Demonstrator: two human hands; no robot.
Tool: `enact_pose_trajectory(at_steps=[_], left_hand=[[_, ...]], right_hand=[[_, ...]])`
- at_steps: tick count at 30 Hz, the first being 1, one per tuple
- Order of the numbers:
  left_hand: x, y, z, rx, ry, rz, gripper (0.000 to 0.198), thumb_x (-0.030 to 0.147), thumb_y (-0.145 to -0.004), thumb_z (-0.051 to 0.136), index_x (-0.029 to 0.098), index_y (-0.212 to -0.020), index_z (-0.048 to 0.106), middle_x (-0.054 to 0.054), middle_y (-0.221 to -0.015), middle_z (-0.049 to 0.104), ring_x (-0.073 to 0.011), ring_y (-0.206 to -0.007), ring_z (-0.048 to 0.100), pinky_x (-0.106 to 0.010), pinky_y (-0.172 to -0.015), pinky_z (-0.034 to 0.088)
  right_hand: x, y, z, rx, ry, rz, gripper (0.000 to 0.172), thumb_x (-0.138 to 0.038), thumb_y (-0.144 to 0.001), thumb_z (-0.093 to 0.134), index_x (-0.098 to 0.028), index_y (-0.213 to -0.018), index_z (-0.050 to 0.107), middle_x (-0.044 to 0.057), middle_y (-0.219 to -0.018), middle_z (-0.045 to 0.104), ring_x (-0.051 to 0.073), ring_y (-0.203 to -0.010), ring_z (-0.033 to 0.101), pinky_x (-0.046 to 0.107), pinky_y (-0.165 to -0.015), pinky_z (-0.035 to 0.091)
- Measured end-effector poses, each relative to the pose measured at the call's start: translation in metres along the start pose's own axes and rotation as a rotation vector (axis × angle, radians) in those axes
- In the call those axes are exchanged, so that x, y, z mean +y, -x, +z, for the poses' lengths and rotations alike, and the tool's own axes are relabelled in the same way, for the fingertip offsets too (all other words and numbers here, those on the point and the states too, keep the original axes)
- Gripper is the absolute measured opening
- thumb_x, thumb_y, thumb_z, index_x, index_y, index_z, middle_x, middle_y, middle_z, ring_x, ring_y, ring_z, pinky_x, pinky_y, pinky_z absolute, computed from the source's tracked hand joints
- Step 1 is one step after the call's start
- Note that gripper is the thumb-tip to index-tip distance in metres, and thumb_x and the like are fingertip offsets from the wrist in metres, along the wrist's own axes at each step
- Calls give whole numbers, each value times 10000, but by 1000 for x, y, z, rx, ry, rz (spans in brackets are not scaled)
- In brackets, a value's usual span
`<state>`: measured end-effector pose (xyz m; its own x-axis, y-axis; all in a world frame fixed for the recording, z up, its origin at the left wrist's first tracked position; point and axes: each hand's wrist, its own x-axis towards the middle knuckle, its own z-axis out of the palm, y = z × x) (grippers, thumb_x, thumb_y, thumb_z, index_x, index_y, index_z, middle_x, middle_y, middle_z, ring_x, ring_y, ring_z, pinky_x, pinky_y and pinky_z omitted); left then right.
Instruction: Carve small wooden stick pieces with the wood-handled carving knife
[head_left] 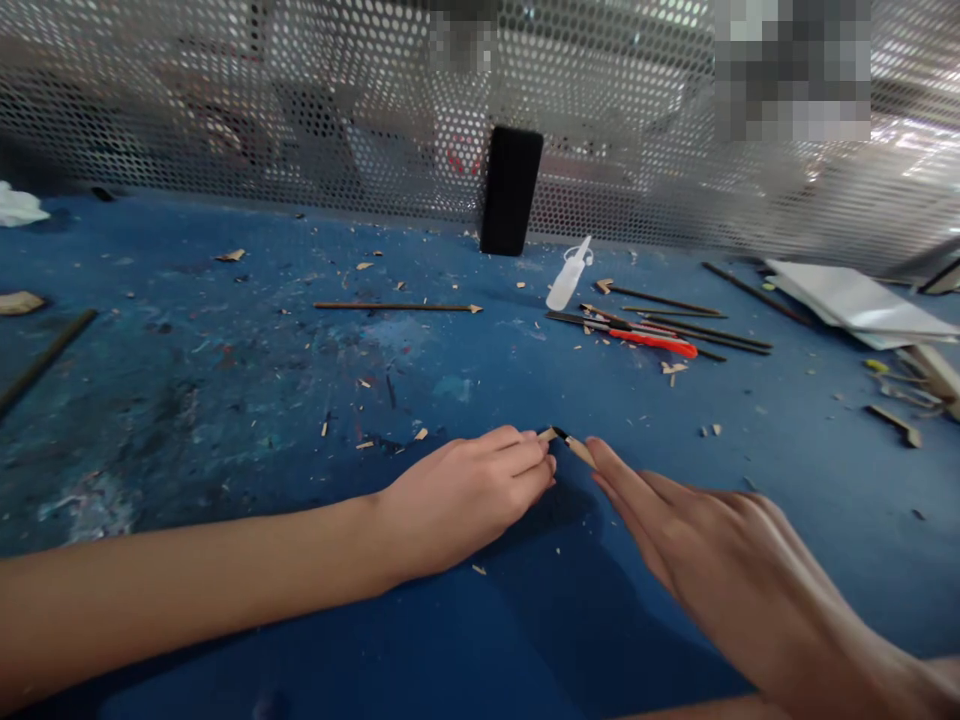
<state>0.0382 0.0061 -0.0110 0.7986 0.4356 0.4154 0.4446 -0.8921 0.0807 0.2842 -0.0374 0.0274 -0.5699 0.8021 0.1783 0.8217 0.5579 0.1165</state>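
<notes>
Near the middle of the blue table [420, 640], my left hand [480, 485] is closed around a small pale piece [547, 434], whose tip shows past the fingertips. My right hand [690, 530] pinches a short pale wooden stick with a dark end [579, 450]. That dark end meets the pale piece, or lies very close to it. Most of the piece in my left hand is hidden by the fingers.
Behind my hands lie a white squeeze bottle [568, 282], a red-handled tool [652, 340] and several dark sticks. A thin stick [390, 306] lies further left. A black phone [512, 190] leans on the perforated metal screen [360, 130]. White sheets [855, 300] lie right.
</notes>
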Motion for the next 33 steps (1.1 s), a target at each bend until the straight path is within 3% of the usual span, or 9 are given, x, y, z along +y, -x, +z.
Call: enact_pose_trajectory(at_steps=[3, 5, 9, 13, 18, 20, 24, 27, 33], left_hand=[[0, -1, -3, -14, -10, 32, 250, 125, -1038, 462, 66, -1162, 671, -102, -1158, 716, -237, -1116, 674, -366, -997, 593], [0, -1, -5, -9, -7, 29, 269, 134, -1049, 440, 64, -1163, 673, -105, -1152, 720, -238, -1114, 679, -373, -994, 598], [1, -3, -4, -22, 41, -36, 306, 204, -1078, 401, 89, -1117, 682, -80, -1102, 729, -233, -1078, 694, -380, -942, 626], [1, -3, -2, -13, 60, -48, 291, 211, -1076, 412, 98, -1085, 680, -82, -1100, 727, -231, -1075, 690, -385, -939, 625], [1, -3, -6, 54, 99, -46, 264, 207, -1063, 453, 113, -1093, 698, -81, -1087, 723, -221, -1051, 677, -381, -936, 616], [1, -3, -8, 84, 122, -51, 241, 203, -1052, 481, 119, -1085, 704, -73, -1092, 716, -215, -1047, 667, -372, -937, 612], [-2, 0, -11, 90, 172, -28, 192, 149, -1018, 530, 113, -1100, 700, -88, -1238, 663, -230, -1213, 582, -349, -1030, 568], [-3, 1, -12, 80, 150, -10, 205, 102, -997, 542, 95, -1146, 682, -102, -1254, 644, -246, -1285, 521, -355, -1085, 534], [-1, 1, -11, 85, 145, -19, 204, 93, -987, 557, 110, -1161, 662, -79, -1233, 646, -230, -1260, 520, -340, -1092, 530]], right_hand=[[-3, 3, 1, 14, 133, -117, 664, 60, -759, 371, -70, -1370, 594, 163, -989, 808, 235, -523, 727, 340, -407, 532], [-3, 3, 0, 30, 145, -105, 617, 49, -800, 363, -74, -1361, 590, 153, -989, 812, 221, -522, 729, 323, -406, 534], [0, -1, -5, 9, 34, -34, 501, -65, -921, 384, -154, -1362, 606, 91, -941, 824, 201, -453, 699, 319, -417, 542], [-1, -2, -7, -36, -17, 99, 391, -245, -1030, 386, -241, -1326, 642, 61, -921, 825, 245, -570, 759, 350, -502, 577], [1, 3, -11, -4, -61, 211, 361, -332, -1066, 382, -334, -1369, 578, 12, -923, 818, 249, -643, 777, 326, -490, 504], [4, -1, -12, 36, -136, 269, 316, -350, -1064, 406, -310, -1329, 574, 4, -849, 792, 218, -593, 744, 307, -484, 457], [12, -26, -10, 20, -523, 387, 305, -382, -1087, 329, -232, -948, 556, -21, -654, 621, 141, -517, 561, 288, -533, 423], [19, -50, -2, 10, -775, 354, 222, -361, -1062, 396, -214, -1001, 550, 26, -849, 682, 146, -679, 599, 301, -655, 475], [25, -73, 7, -116, -878, 174, 74, -194, -933, 563, -204, -991, 608, 22, -975, 741, 145, -772, 649, 300, -728, 509]])
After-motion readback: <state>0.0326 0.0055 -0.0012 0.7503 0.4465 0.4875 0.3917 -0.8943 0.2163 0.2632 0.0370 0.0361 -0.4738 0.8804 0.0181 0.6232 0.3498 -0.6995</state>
